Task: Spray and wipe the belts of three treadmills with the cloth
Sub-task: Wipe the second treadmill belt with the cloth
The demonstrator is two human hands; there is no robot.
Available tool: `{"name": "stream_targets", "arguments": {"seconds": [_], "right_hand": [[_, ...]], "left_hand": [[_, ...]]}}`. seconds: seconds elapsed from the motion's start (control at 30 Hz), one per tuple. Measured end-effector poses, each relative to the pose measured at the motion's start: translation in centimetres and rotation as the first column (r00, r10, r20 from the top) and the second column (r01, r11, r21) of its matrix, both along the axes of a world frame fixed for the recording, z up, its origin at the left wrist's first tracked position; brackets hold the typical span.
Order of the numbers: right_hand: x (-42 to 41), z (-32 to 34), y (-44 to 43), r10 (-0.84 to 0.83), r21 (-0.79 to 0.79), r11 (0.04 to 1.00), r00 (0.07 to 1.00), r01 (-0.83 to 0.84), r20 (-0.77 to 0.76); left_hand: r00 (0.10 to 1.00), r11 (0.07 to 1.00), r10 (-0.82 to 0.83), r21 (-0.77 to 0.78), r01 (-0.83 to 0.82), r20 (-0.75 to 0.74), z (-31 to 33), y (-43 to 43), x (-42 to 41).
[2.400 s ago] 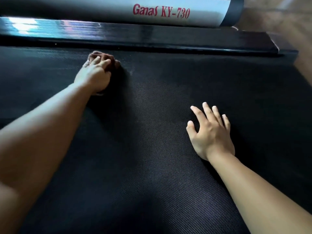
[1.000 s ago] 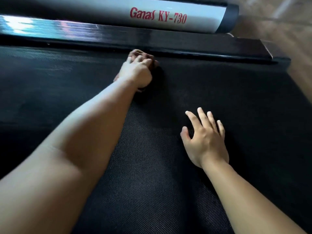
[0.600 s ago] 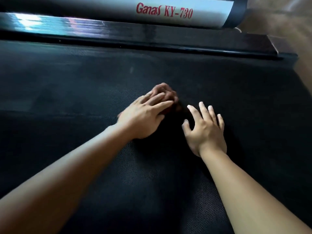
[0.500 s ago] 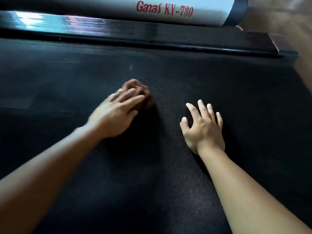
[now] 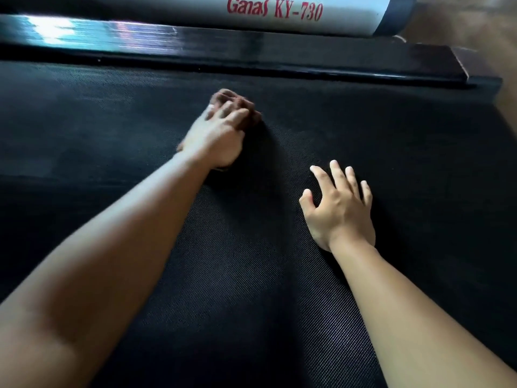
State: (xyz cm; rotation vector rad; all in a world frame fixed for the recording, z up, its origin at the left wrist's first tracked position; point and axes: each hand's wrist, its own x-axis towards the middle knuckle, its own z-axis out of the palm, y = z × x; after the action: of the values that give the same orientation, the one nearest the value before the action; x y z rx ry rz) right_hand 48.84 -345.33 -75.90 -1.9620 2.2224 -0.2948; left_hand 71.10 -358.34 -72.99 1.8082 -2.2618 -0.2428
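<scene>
The black treadmill belt [image 5: 251,275] fills almost the whole view. It is bumpy like a net, and it runs long from left to right. Past its far edge lies a shiny black side rail [image 5: 251,49], and behind that a white tube [image 5: 279,15] with red letters that say "Ganas KY-730".

Two bare arms reach out over the belt. The left hand [image 5: 215,141] is farther out and looks blurry. It is curled over a brown cloth [image 5: 237,103] that is bunched up, and it presses the cloth down on the belt. The cloth pokes out past the fingers, on the side toward the rail. It is still a little way from the rail.

The right hand [image 5: 340,208] is closer to the person. It lies flat with its fingers spread wide and holds nothing. It looks like it is propping the person up.

The strip of belt between the cloth and the rail likely needs the next wipe. The left hand is the one to push the cloth there. No spray bottle can be seen.
</scene>
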Motion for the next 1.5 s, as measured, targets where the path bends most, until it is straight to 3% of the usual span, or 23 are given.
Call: {"name": "stream_targets", "arguments": {"seconds": [0.13, 0.27, 0.43, 0.57, 0.63, 0.8, 0.93, 1.17, 1.5], "right_hand": [[-0.2, 0.0, 0.0, -0.002, 0.022, 1.0, 1.0, 0.002, 0.001], [-0.2, 0.0, 0.0, -0.005, 0.013, 1.0, 1.0, 0.005, 0.004], [-0.1, -0.1, -0.2, -0.004, 0.012, 1.0, 1.0, 0.004, 0.001], [-0.1, -0.1, -0.1, -0.003, 0.013, 1.0, 1.0, 0.004, -0.001], [-0.2, -0.1, -0.2, -0.004, 0.005, 1.0, 1.0, 0.004, 0.0], [-0.2, -0.1, -0.1, -0.004, 0.003, 1.0, 1.0, 0.004, 0.003], [-0.3, 0.0, -0.1, 0.001, 0.019, 1.0, 1.0, -0.001, 0.013], [-0.2, -0.2, -0.2, -0.001, -0.015, 1.0, 1.0, 0.001, 0.007], [-0.2, -0.1, -0.1, -0.003, -0.026, 1.0, 1.0, 0.004, 0.021]], "left_hand": [[0.976, 0.976, -0.217, -0.015, 0.217, 0.017, -0.7, 4.5, -2.1], [0.974, 0.972, -0.224, 0.079, 0.221, 0.029, -2.0, 8.8, 1.3], [1.0, 0.999, -0.029, 0.031, 0.029, 0.012, -2.2, 11.8, 8.0], [0.968, 0.965, 0.249, 0.074, -0.251, 0.026, -1.8, 8.4, 10.4], [0.95, 0.947, 0.308, 0.074, -0.312, 0.055, -1.9, 5.8, 9.6], [0.984, 0.988, 0.141, 0.049, -0.147, 0.109, -2.0, 2.1, 1.8], [0.998, 0.998, -0.001, 0.056, -0.003, 0.061, -2.1, 5.3, -4.0], [0.999, 0.994, -0.043, 0.096, 0.043, 0.002, -1.8, 13.9, -1.2], [0.95, 0.942, 0.304, 0.128, -0.311, 0.072, -1.8, 11.4, 8.0]]}}
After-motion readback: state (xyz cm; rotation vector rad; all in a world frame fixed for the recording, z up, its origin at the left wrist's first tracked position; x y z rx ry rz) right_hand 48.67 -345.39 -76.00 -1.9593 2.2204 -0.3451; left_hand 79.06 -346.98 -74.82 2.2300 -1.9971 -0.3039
